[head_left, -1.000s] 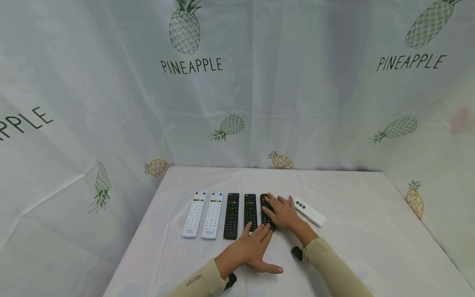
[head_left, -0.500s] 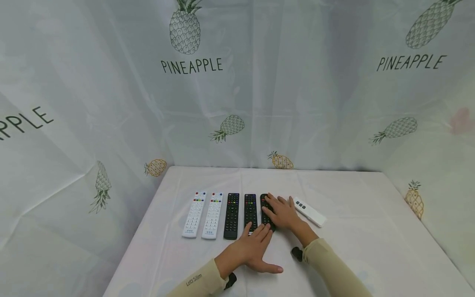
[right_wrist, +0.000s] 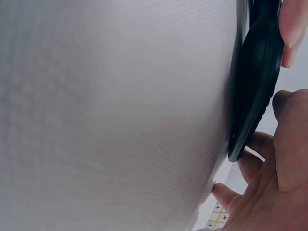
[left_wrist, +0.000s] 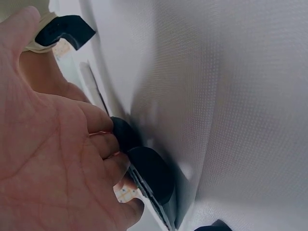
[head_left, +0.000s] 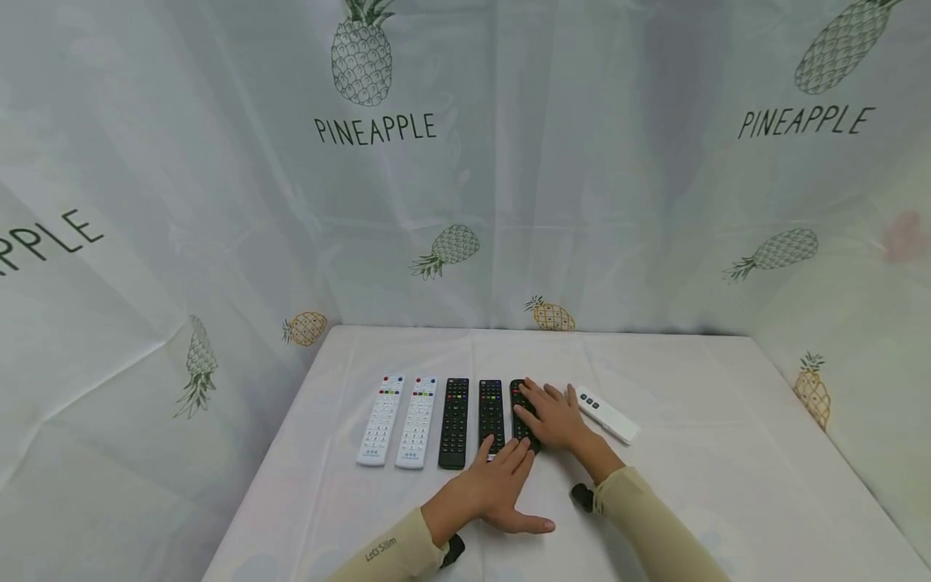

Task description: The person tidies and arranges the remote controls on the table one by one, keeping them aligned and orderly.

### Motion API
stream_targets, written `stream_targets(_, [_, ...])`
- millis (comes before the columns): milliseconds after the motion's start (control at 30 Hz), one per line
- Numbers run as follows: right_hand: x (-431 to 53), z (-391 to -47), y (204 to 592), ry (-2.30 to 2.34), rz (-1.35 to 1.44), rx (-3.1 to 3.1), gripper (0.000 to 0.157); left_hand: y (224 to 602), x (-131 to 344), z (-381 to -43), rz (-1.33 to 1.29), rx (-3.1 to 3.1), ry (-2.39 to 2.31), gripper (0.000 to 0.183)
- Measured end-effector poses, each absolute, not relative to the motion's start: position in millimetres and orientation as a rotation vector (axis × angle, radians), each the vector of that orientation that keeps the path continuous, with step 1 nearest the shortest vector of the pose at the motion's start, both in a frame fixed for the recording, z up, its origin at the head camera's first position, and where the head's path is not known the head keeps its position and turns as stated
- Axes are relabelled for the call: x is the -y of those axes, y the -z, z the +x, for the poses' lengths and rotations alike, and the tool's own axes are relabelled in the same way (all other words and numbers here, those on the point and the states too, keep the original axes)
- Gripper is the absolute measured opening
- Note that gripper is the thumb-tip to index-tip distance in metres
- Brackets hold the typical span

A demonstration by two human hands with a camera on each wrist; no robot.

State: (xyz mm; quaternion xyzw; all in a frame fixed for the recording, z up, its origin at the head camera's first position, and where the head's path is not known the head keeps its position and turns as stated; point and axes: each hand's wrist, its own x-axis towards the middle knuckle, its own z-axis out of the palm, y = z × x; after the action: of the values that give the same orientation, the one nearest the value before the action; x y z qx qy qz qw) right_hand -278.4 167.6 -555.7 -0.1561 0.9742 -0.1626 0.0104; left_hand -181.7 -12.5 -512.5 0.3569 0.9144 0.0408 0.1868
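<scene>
Several remote controls lie in a row on the white cloth. My left hand (head_left: 494,491) reaches with straight fingers to the near ends of the middle black remote (head_left: 490,408) and the rightmost black remote (head_left: 517,398). In the left wrist view its fingertips are right at the rounded end of a black remote (left_wrist: 153,174). The right hand (head_left: 558,419) lies over the rightmost black remote with its fingers spread. In the right wrist view fingertips touch the far end of that remote (right_wrist: 255,82). The hand hides part of its buttons.
Left of the hands lie another black remote (head_left: 454,424) and two white remotes, the outer white remote (head_left: 381,420) and the inner white remote (head_left: 417,424). A slimmer white remote (head_left: 609,419) lies slanted beside the right hand. A pineapple-print curtain (head_left: 582,202) stands behind the table (head_left: 698,420).
</scene>
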Motion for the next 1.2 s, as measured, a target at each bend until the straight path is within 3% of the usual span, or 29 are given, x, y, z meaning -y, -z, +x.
stream_targets(833, [-172, -284, 547, 0.444, -0.567, -3.047, 0.060, 513, 9, -179, 0.995, -2.633, -0.122, 0.102])
stream_targets(1033, [-179, -281, 547, 0.504, -0.637, -3.146, 0.060, 506, 4, -175, 1.074, -2.692, -0.170, 0.097])
stream_targets(1200, [-196, -280, 542, 0.679, -0.637, -3.205, 0.050, 501, -8, -169, 1.207, -2.741, -0.197, 0.082])
